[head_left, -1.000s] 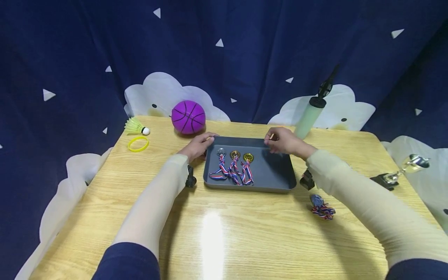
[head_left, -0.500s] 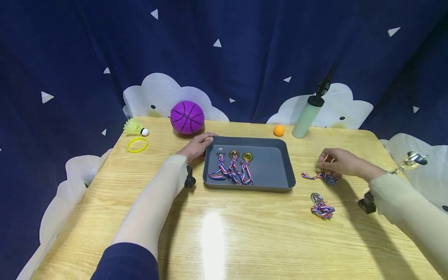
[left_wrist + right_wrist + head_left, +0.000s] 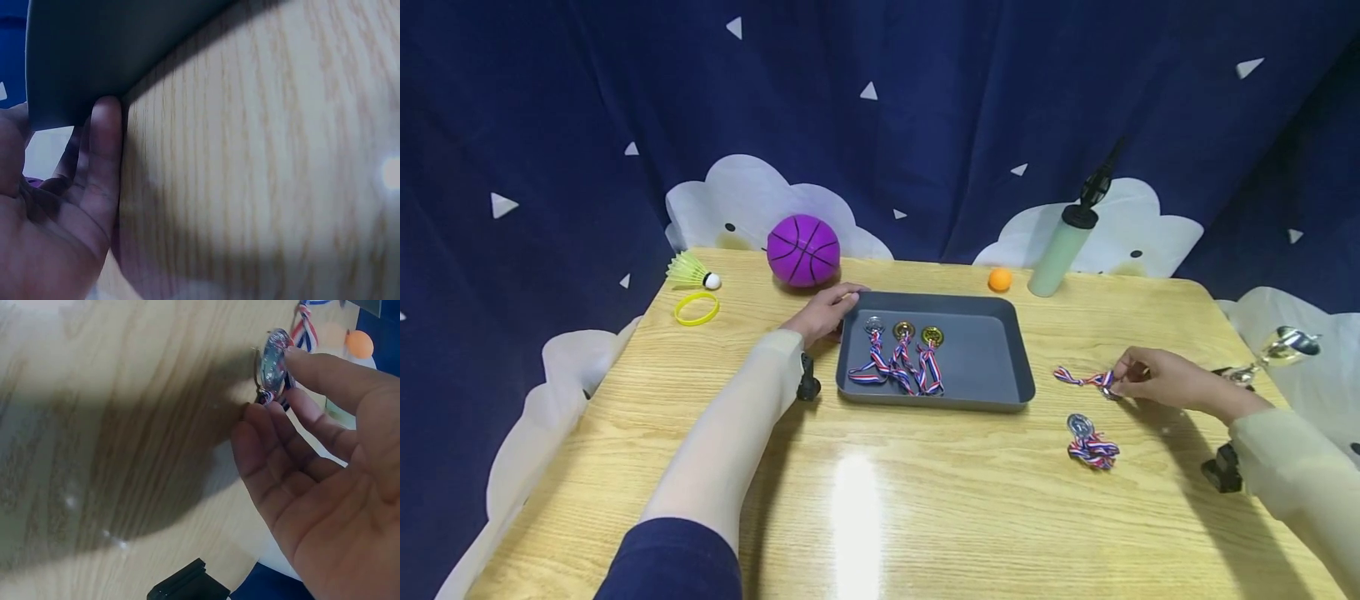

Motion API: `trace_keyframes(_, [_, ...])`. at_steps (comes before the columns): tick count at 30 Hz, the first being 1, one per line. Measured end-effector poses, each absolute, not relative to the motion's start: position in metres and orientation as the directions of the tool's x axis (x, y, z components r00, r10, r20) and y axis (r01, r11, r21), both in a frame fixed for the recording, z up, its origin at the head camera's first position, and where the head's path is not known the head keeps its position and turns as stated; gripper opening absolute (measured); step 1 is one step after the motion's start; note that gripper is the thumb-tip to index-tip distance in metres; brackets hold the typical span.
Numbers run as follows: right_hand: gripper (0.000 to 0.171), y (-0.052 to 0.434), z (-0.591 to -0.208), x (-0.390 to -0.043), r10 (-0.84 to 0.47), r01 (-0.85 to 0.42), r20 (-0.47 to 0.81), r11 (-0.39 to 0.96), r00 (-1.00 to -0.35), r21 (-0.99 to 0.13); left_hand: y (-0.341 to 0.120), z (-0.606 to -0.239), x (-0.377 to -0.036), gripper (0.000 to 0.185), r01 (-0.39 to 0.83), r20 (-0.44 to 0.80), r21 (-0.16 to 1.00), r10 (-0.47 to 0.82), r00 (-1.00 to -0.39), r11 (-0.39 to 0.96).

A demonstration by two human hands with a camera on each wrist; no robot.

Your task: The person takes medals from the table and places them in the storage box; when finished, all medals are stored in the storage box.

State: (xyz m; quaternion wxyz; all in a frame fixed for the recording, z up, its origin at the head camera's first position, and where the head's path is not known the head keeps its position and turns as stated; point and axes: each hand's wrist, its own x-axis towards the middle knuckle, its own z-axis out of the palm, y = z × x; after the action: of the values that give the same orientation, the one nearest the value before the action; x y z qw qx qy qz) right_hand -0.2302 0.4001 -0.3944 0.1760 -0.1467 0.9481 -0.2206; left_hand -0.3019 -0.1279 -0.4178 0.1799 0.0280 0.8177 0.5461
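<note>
A grey tray [image 3: 985, 367] lies mid-table with three ribboned medals [image 3: 901, 354] side by side in its left half. My left hand [image 3: 838, 300] rests against the tray's far-left corner; in the left wrist view a straight finger [image 3: 105, 156] touches the tray's edge [image 3: 94, 56]. Right of the tray, my right hand [image 3: 1122, 382] pinches a silver medal [image 3: 1107, 388] by its disc just over the table, its striped ribbon [image 3: 1077, 377] trailing left. In the right wrist view the medal [image 3: 275, 362] stands on edge between thumb and fingers [image 3: 312, 365]. A second silver medal [image 3: 1086, 440] lies nearer me.
At the back stand a purple ball [image 3: 803, 250], a small orange ball [image 3: 999, 279] and a pale green pump [image 3: 1060, 250]. A shuttlecock [image 3: 691, 272] and a yellow band [image 3: 696, 308] lie far left. A silver trophy [image 3: 1281, 350] sits at the right edge.
My right hand left the tray's far edge, moved right and took hold of a medal on the table, then drew it slightly nearer. The left hand stayed put.
</note>
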Motion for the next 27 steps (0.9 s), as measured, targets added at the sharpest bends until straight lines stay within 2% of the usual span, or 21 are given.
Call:
trace_keyframes(6, [0.032, 0.395, -0.401, -0.23, -0.327, -0.199, -0.26, 0.886, -0.908, -0.419, -0.129, -0.417, -0.301, 0.043, -0.15, -0.266, 0.899, 0.242, -0.933, 0.412])
trace_keyframes(15, [0.028, 0.392, -0.401, -0.227, -0.366, -0.242, -0.239, 0.873, -0.899, -0.424, -0.128, -0.418, -0.302, 0.043, -0.134, -0.247, 0.909, 0.253, -0.935, 0.394])
trace_keyframes(22, [0.018, 0.39, -0.388, -0.23, -0.421, -0.25, -0.26, 0.826, -0.869, -0.505, -0.129, -0.419, -0.302, 0.043, -0.15, -0.263, 0.907, 0.252, -0.931, 0.393])
trace_keyframes(27, [0.014, 0.385, -0.369, -0.238, -0.384, -0.204, -0.243, 0.816, -0.891, -0.54, -0.128, -0.418, -0.301, 0.043, -0.157, -0.27, 0.904, 0.245, -0.931, 0.397])
